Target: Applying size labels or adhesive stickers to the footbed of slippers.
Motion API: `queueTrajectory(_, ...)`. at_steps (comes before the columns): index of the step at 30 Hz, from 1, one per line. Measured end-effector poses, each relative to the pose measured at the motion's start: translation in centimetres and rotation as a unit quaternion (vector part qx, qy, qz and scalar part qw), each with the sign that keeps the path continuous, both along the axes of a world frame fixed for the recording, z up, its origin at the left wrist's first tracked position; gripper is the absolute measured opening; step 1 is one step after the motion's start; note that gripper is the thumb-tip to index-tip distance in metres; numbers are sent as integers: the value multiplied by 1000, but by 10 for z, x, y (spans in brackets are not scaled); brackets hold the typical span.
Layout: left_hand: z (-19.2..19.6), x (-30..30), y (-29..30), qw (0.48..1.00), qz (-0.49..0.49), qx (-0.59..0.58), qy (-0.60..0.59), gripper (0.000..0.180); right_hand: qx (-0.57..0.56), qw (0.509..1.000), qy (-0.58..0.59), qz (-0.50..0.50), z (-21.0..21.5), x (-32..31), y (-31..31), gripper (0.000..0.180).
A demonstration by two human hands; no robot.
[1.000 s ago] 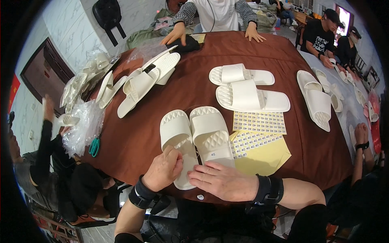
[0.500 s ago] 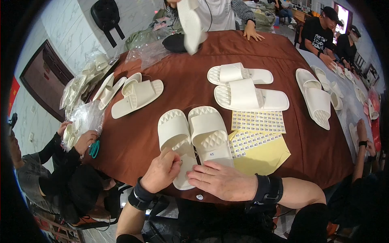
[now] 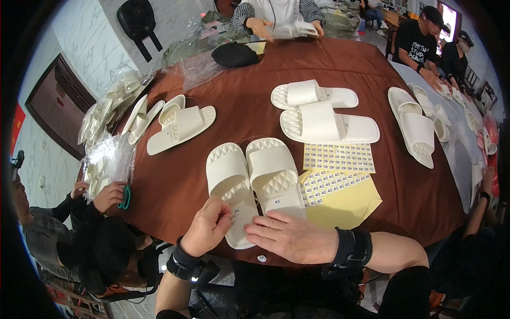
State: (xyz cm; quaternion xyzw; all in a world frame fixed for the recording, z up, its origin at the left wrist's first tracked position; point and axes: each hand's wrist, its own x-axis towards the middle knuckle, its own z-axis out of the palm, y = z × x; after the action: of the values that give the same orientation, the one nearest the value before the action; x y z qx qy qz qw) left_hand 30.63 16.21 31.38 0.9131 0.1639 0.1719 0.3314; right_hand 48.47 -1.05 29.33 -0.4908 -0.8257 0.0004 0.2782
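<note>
The left hand (image 3: 210, 226) curls over the left edge of the off-white, quilted-footbed left slipper (image 3: 228, 167), just beside its small white printed label (image 3: 237, 211); its grip is narrow, though whether thumb and forefinger meet or pinch anything cannot be told. The right hand (image 3: 292, 237) keeps its grip flat and extended, fingertips touching the left slipper's heel, palm across the matching off-white right slipper (image 3: 269, 159) beside it. Right of the left slipper, a yellow paper sticker sheet (image 3: 345, 204) lies on the brown cloth-covered surface (image 3: 172, 199).
</note>
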Motion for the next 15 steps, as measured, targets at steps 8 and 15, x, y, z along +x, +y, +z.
queueTrajectory(8,-2,-11,-8,988,78,-135,12,6,-14,1000,-16,3,0,1,0,34)
queueTrajectory(15,11,-20,-24,973,94,-210,28,4,-24,999,-21,4,-1,1,1,35)
